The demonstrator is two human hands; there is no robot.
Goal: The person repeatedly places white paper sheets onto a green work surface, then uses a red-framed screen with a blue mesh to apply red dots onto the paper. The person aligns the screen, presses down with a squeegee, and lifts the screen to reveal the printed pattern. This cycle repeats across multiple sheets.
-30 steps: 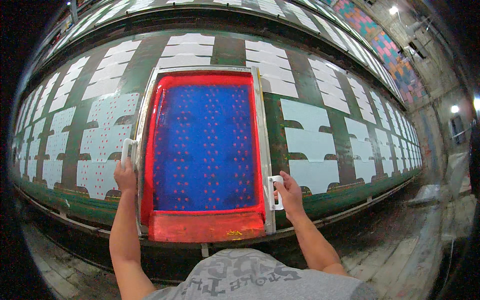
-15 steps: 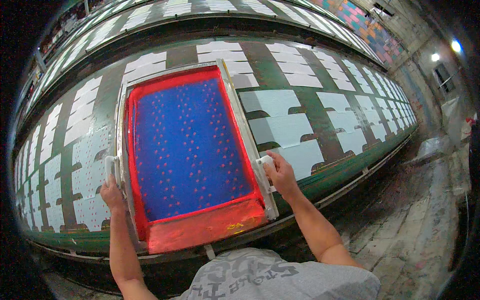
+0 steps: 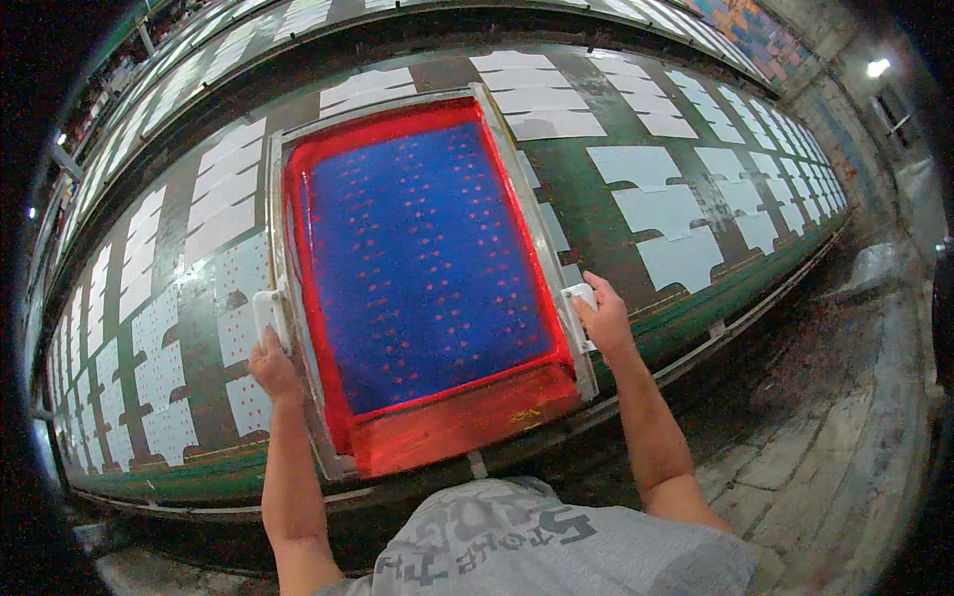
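Note:
A large screen-printing frame (image 3: 528, 199) lies tilted across the middle, with a blue mesh (image 3: 417, 278) dotted in red and wet red ink around its border. My left hand (image 3: 275, 370) is closed on the white handle (image 3: 267, 310) at its left side. At the right side, my right hand (image 3: 606, 316) grips the other white handle (image 3: 578, 298), its fingers partly stretched. Beneath and beside the frame are pale cut fabric panels with curved notches. Red dots mark the panels (image 3: 164, 382) at the left; the panels (image 3: 668, 214) at the right are plain.
A long green printing table (image 3: 656, 333) runs left to right, carrying rows of pale panels. Another table with panels (image 3: 229, 50) stands beyond it. A metal rail (image 3: 730, 326) follows the near edge. Concrete floor (image 3: 785, 477) shows at the lower right, a wall (image 3: 845, 149) at the far right.
Both hands have carried the frame rightward along the table. It now covers much of the plain panels beside it, and more red-dotted fabric shows at its left. The view has shifted too.

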